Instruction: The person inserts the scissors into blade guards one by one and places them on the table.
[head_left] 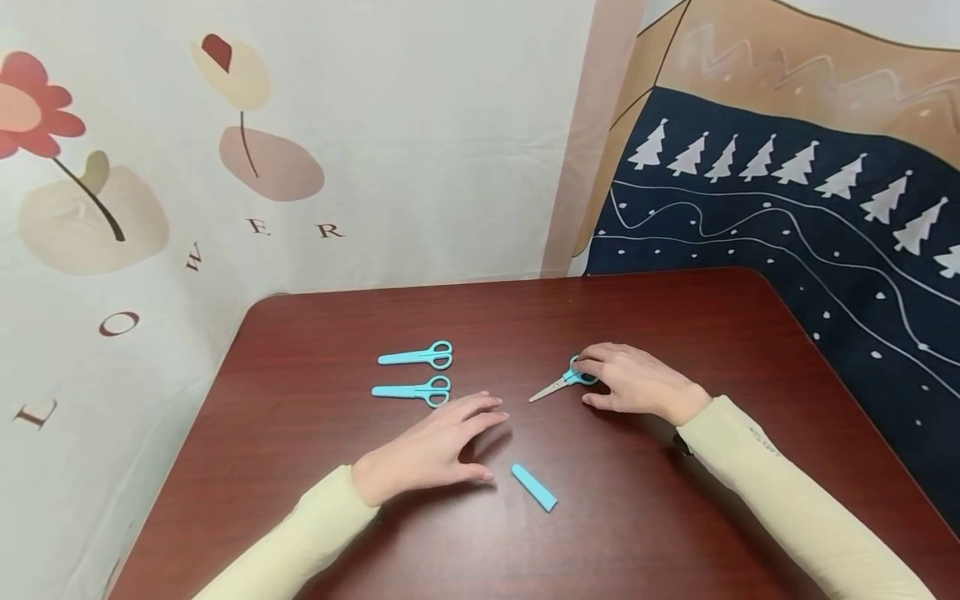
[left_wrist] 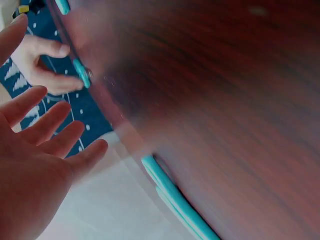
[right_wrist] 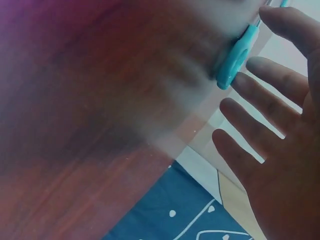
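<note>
My right hand is at the handles of a small pair of light-blue scissors, whose bare metal blades point left toward the middle of the table. Its fingers look spread and fairly straight in the right wrist view, with fingertips right beside the blue handle. A loose light-blue blade cover lies in front, between the hands. Just left of that cover my left hand hovers with fingers extended, holding nothing. Its fingers come close to the handles of the nearer sheathed scissors.
Another pair of sheathed scissors lies behind the nearer one, roughly parallel, handles to the right. Everything rests on a reddish-brown wooden table with rounded far corners. Printed curtains hang right behind its back edge.
</note>
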